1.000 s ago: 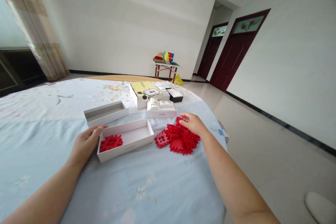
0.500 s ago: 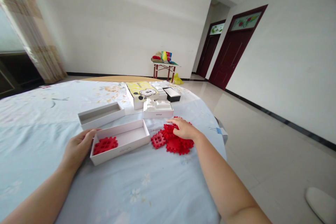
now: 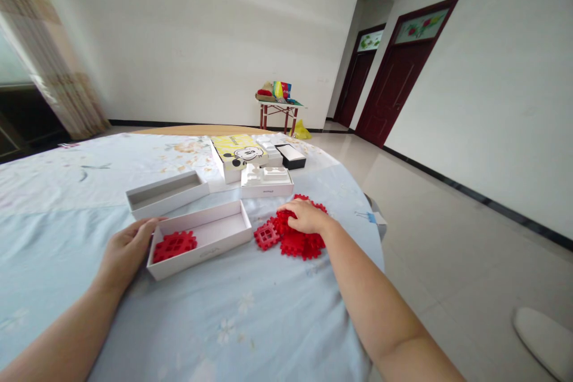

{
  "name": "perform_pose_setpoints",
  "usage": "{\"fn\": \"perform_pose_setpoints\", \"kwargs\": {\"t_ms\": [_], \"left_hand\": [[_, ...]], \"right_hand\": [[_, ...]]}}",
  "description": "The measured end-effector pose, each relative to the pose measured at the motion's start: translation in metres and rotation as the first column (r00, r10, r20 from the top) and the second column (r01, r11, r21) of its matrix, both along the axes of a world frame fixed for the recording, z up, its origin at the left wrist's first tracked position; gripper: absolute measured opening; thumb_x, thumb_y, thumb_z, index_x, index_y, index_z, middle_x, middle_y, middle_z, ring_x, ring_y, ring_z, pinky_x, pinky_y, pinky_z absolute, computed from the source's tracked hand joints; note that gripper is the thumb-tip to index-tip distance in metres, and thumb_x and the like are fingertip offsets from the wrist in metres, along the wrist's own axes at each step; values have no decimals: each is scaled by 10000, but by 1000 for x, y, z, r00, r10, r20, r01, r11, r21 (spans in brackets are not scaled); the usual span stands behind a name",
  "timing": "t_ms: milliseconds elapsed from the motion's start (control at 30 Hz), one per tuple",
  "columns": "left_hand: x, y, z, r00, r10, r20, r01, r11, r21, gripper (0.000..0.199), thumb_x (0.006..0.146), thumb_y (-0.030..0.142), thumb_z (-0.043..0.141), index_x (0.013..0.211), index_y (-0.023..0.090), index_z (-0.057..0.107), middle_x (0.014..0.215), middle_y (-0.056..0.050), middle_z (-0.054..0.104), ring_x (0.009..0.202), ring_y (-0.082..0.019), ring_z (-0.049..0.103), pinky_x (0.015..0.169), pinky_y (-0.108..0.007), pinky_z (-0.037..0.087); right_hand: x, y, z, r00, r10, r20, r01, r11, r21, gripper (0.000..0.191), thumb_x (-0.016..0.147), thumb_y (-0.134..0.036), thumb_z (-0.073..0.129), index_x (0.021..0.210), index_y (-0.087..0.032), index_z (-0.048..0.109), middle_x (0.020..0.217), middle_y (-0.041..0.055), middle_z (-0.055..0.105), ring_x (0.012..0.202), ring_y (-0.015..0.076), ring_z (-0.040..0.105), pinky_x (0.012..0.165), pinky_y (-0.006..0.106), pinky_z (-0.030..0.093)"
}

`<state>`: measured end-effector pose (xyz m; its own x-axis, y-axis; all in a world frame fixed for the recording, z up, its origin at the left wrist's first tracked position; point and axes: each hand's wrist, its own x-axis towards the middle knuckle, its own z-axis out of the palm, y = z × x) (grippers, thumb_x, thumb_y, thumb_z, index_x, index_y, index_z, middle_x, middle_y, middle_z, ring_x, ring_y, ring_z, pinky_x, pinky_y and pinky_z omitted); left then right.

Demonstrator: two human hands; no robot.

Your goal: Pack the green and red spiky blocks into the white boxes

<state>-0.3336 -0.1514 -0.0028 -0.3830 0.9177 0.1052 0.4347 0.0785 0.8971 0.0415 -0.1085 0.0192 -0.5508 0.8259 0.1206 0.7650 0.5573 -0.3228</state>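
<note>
Leftward over the loose red pile [image 3: 293, 245] has moved the right hand [image 3: 306, 218], the left hand [image 3: 126, 249] touching the white box [image 3: 203, 257] with red pieces [image 3: 175, 245] inside, the pile outside on the bench [image 3: 179, 328], neither grip's closure discernible.

the tablecloth [image 3: 179, 322] is pale blue with small white flowers, and white with orange blossoms farther back. the toothed pieces [image 3: 293, 245] are red. the front box [image 3: 203, 258] is white, and the shallow tray [image 3: 161, 192] is grey inside. the cartoon box [image 3: 242, 151] is yellow and white with black drawing. the nearest door [image 3: 398, 83] is dark red, and the curtain [image 3: 71, 83] beige with browner bands.
</note>
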Motion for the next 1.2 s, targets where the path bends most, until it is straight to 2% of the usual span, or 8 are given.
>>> {"fn": "perform_pose_setpoints", "kwargs": {"t_ms": [333,633,767,867,967,1100,1200], "left_hand": [[7,-3,4,998,62,-18,-61,997,37,334,672,389,499,826,146,667,670,-3,674,687,-182,588,606,-221,446],[-2,2,-7,989,93,-117,-92,996,19,353,699,439,503,806,145,666,607,19,657,681,-194,580,576,-226,431],[2,-1,-1,984,102,-145,-96,994,47,349,700,446,498,741,137,655,595,12,654,696,-205,584,594,-234,432],[6,-4,4,985,92,-143,-90,996,20,357,718,449,469,710,138,645,569,18,641,668,-195,576,581,-229,425],[7,-6,5,983,80,-165,-81,997,3,370,732,453,453,700,139,646,557,23,630,664,-187,567,569,-219,413],[5,-6,3,986,76,-150,-77,997,-2,375,739,452,451,742,138,657,591,21,641,691,-188,568,582,-217,416],[4,-5,3,988,72,-134,-71,997,8,373,732,453,468,774,140,666,631,18,655,720,-188,572,601,-213,420]], "right_hand": [[11,-20,10,990,87,-112,-87,996,8,334,771,-164,517,1088,-212,609,1076,53,637,1054,199,522,942,370,348],[12,-27,9,981,117,-152,-116,993,16,303,712,-176,571,1008,-216,621,1112,58,601,1100,217,490,953,377,341],[10,-24,8,985,99,-138,-104,994,-25,268,704,-194,587,970,-221,608,1070,50,606,1064,221,502,940,390,342],[10,-23,8,988,90,-129,-98,994,-57,259,701,-202,592,959,-218,599,1016,40,616,1013,211,521,920,379,356],[11,-23,7,985,103,-138,-110,993,-42,319,706,-232,600,1024,-215,584,1049,46,608,1028,211,513,930,371,351],[11,-23,6,989,83,-120,-88,995,-40,520,694,-291,626,1192,-194,513,1164,91,555,1092,234,480,952,375,344],[11,-23,6,994,57,-91,-62,997,-52,539,700,-329,626,1208,-189,515,1175,105,543,1110,248,464,956,382,343]]}}
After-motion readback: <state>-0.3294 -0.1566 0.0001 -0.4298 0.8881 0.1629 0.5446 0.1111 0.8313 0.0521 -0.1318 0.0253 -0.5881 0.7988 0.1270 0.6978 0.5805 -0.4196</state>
